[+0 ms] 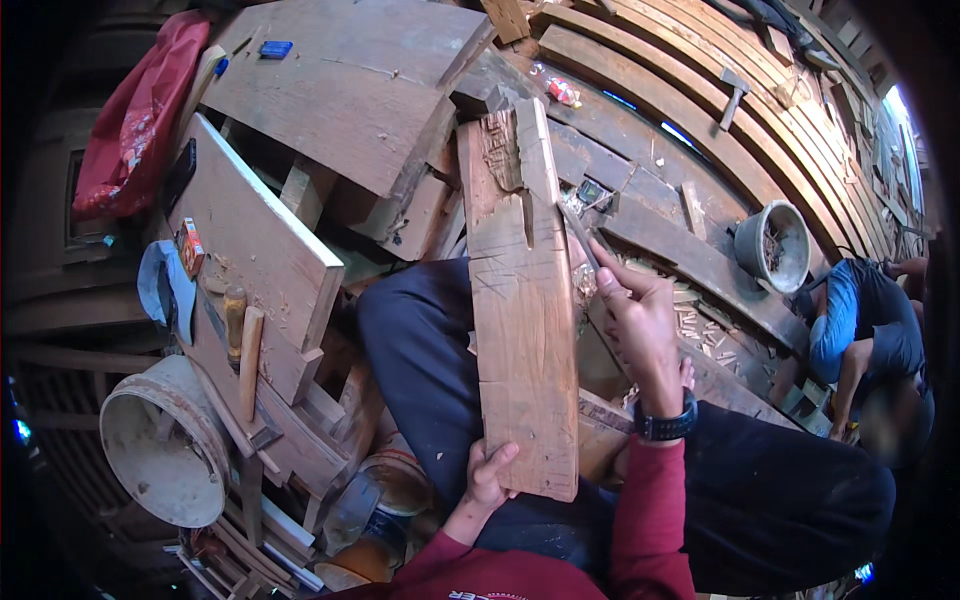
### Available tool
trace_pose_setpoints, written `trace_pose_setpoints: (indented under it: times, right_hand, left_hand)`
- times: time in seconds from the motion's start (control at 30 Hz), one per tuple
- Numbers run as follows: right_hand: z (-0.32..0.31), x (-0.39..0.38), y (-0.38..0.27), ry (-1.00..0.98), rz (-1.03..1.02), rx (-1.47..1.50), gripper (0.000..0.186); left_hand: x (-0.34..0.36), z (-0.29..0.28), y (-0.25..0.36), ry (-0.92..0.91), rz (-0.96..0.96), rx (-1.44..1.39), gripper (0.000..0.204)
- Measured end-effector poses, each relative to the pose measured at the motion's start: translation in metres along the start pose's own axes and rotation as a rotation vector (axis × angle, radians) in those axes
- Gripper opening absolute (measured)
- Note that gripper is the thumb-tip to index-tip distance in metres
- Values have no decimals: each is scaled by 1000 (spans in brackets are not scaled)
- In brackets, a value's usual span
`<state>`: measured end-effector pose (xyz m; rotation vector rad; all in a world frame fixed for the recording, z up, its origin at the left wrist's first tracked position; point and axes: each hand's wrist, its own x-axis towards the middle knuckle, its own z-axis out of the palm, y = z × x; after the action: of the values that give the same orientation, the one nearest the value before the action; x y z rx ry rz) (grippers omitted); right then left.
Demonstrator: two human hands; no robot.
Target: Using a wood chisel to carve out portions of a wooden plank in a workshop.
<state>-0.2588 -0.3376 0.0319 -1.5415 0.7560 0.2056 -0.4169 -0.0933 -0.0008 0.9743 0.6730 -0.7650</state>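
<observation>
The fingers of our right hand [640,315] are wrapped about a slim dark tool [578,238], whose tip lies at the right edge of the plank [525,340], just below the ragged pocket [500,150] in its far end; we cannot tell whether it touches the wood. Our left hand [488,475] grips the plank's near left corner, thumb over the face, the other fingers mostly hidden. The plank itself lies lengthwise over our lap.

To work well, we would judge, we keep that corner grip firm so the plank doesn't rock, guide the tool with light strokes away from our left hand and legs, and watch the split grain around the pocket, which could tear further.

Left of the plank, a wooden-handled tool [250,365] lies within easy reach. Right of it are scattered wood chips [705,335], a bucket [750,245] and, farther off, a bent-over co-worker [870,320].
</observation>
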Motion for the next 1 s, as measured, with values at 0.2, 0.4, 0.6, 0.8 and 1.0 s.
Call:
trace_pose_setpoints:
  times: [0.2, 0.4, 0.6, 0.8, 1.0]
  right_hand:
    - [4, 3, 18, 46, -134, -80, 33]
    - [12, -4, 6, 0, 62, -94, 35]
    - [8, -9, 17, 0, -47, 47, 35]
    - [13, 20, 3, 67, -63, -100, 35]
    - [8, -1, 20, 9, -143, -47, 36]
  left_hand:
    - [3, 7, 0, -23, 17, -1, 45]
    - [2, 6, 5, 52, 14, -28, 35]
    - [-1, 7, 3, 42, 23, -14, 38]
    - [-2, 12, 3, 12, 2, -10, 38]
    - [3, 10, 6, 16, 23, -20, 36]
